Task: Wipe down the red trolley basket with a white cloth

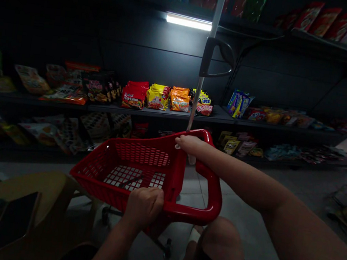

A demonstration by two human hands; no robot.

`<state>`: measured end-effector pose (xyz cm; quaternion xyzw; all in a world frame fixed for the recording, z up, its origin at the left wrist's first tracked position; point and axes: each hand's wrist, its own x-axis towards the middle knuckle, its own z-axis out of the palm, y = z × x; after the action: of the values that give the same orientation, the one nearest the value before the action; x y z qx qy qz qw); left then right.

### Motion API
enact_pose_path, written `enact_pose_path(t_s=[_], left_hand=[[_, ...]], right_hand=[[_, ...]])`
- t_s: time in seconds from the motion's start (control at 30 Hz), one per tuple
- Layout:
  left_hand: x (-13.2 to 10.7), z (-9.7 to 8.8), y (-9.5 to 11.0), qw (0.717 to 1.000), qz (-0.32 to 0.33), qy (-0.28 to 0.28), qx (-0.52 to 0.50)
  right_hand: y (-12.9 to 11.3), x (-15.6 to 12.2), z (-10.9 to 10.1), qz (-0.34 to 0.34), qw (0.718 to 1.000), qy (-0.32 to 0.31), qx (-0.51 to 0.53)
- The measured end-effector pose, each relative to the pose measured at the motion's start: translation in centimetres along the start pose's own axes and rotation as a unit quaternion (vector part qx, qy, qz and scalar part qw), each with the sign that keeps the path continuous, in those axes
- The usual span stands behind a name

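Note:
In the head view a red plastic shopping cart [135,150] with a slotted basket stands in front of me, its looped handle [215,199] on the right. My left hand [145,205] is closed over the near rim, beside the handle's base. Across the basket, my right hand [188,144] is wrapped round the far rim where the handle begins; its fingers are partly hidden. A dark strip-like object lies low in the basket area, too dim to make out. Behind the far rim rises a pale pole [219,8] with a dark loop grip [219,59].
Beyond the cart, dark shelves hold snack bags, among them red packets [135,94], yellow packets [158,97] and orange packets [180,99]. A round wooden table [42,189] at lower left bears a phone [14,222] and another dark flat thing. My knee is just right of the cart.

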<state>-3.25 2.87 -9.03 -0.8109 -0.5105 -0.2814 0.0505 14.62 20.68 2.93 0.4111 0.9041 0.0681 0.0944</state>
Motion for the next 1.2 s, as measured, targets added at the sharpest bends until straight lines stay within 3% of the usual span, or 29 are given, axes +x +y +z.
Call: enact_pose_path(t_s=[0.07,0.13,0.2,0.3,0.37,0.6,0.73,0.87,0.93,1.07,1.2], left_hand=[[0.0,0.1,0.1,1.000,-0.004,0.000,-0.001],[0.0,0.2,0.0,1.000,-0.009,0.000,-0.002],[0.0,0.4,-0.2,1.000,-0.012,0.002,-0.001],[0.0,0.7,-0.6,1.000,-0.010,-0.001,-0.004],[0.0,0.9,-0.8,1.000,-0.007,-0.006,-0.013],[0.2,0.8,-0.9,1.000,-0.017,-0.012,-0.015],[0.3,0.4,-1.2,1.000,-0.012,0.004,-0.017],[0.3,0.0,-1.5,0.999,-0.013,-0.001,-0.038],[0.4,-0.1,-1.6,0.998,-0.009,-0.003,-0.057],[0.4,0.0,-2.1,0.997,0.002,0.010,-0.078],[-0.1,-0.4,-3.3,0.995,0.008,-0.016,-0.094]], right_hand=[[1.4,1.6,-0.1,0.021,1.000,0.003,-0.001],[0.8,1.0,0.2,0.005,1.000,0.000,0.004],[-1.5,-1.5,0.5,-0.040,0.999,0.001,0.001],[-5.8,-6.4,0.2,-0.164,0.986,0.017,0.008],[-7.2,-8.4,-0.4,-0.220,0.975,0.005,0.037],[-5.9,-7.5,-1.4,-0.221,0.962,-0.026,0.155],[-6.7,-9.9,-2.0,-0.227,0.950,-0.059,0.207],[-5.8,-12.0,-2.7,-0.262,0.935,-0.141,0.195],[-5.6,-11.9,-2.4,-0.286,0.928,-0.116,0.211],[-7.1,-10.7,-0.8,-0.275,0.941,0.037,0.193],[-7.3,-10.8,-1.1,-0.315,0.937,0.001,0.149]])
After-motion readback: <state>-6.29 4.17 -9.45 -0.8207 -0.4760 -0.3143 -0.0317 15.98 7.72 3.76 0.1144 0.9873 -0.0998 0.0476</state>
